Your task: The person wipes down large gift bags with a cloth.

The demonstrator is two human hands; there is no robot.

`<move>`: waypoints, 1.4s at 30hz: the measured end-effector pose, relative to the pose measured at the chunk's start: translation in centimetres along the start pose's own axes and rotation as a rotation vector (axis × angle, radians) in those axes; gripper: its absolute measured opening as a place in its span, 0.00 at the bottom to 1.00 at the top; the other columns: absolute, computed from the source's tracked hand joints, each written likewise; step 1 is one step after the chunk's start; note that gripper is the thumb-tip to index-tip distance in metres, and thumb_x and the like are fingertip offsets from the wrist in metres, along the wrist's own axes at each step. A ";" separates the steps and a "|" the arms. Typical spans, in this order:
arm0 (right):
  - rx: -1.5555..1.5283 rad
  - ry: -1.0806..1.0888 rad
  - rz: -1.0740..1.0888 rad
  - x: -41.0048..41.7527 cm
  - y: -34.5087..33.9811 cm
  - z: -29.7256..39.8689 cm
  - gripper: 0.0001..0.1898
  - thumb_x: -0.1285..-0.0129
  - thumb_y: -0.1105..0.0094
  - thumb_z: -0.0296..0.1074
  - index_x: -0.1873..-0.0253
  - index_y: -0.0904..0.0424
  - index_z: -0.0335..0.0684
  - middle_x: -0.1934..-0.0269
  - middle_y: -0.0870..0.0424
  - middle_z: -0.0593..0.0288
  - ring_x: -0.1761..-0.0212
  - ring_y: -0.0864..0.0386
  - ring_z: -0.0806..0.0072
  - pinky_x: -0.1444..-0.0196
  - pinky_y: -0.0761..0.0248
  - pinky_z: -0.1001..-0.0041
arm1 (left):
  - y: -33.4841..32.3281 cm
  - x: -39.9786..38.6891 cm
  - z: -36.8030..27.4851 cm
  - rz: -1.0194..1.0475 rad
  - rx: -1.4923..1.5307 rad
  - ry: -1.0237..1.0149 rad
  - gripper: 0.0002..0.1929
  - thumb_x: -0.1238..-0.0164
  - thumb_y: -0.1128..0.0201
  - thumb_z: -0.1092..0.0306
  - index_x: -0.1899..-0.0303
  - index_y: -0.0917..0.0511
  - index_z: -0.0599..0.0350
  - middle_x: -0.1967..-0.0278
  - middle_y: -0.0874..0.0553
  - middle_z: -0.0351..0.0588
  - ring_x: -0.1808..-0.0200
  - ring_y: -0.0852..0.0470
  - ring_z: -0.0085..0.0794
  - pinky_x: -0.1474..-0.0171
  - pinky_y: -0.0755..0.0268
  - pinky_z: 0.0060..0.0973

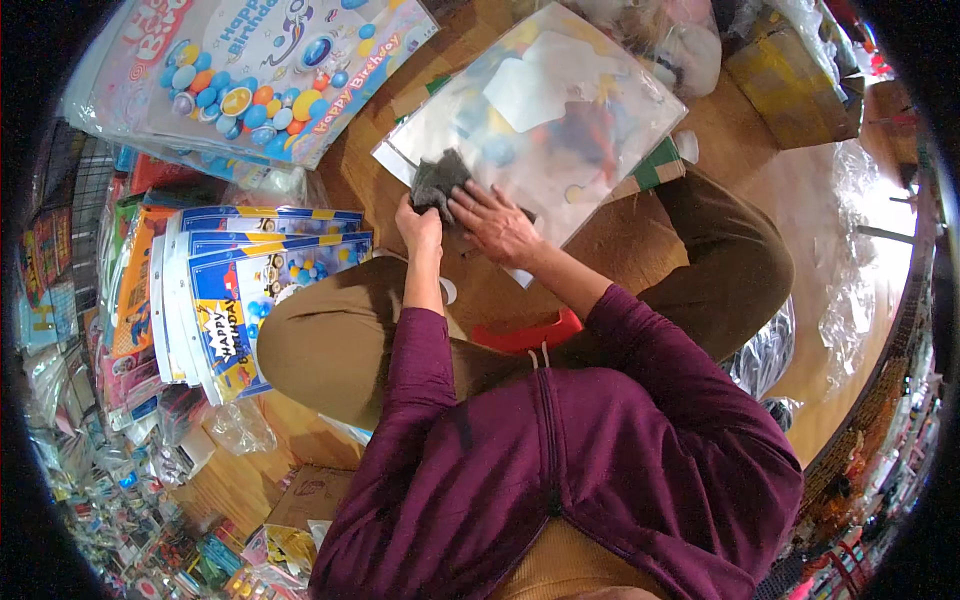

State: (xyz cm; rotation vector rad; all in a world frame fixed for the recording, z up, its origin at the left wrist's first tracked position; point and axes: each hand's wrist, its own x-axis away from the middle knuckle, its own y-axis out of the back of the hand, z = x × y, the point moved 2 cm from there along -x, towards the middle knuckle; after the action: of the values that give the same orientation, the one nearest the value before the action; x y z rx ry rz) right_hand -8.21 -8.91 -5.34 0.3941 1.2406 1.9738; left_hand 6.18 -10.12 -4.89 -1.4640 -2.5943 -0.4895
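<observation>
A large flat plastic-wrapped package point(555, 142) lies tilted before my crossed legs, its print in blue, red and yellow blurred by the glossy film. A dark grey cloth point(441, 180) rests on its left corner. My left hand point(421, 229) pinches the cloth's near edge between thumb and fingers. Laid flat, my right hand point(499, 221) has its fingertips against the cloth's right side, its palm over the package. Part of a dark patch shows beside the right hand; I cannot tell whether it is more cloth.
Birthday balloon packages point(255, 82) are stacked at upper left. Smaller blue-and-yellow birthday packs point(262, 292) fan out beside my left knee. A red plastic item point(529, 330) sits by my lap. A taped cardboard box point(795, 90) stands at upper right; green-taped cardboard point(660, 165) lies beneath the package.
</observation>
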 end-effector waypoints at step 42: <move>0.524 -0.876 -0.300 -0.9 14.1 -24.2 0.29 0.37 0.62 0.53 0.34 0.47 0.48 0.32 0.50 0.58 0.31 0.55 0.60 0.35 0.58 0.52 | 0.6 -1.2 0.9 0.166 0.181 0.216 0.04 0.44 0.43 0.80 0.67 0.29 0.63 0.75 0.22 0.44 0.79 0.25 0.25 0.82 0.33 0.22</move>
State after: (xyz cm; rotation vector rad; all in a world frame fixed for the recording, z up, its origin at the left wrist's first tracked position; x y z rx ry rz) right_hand -28.45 -28.27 -4.64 1.1141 1.1018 0.9867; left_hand 7.33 -10.47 -5.96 -1.4612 -2.2641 -0.3594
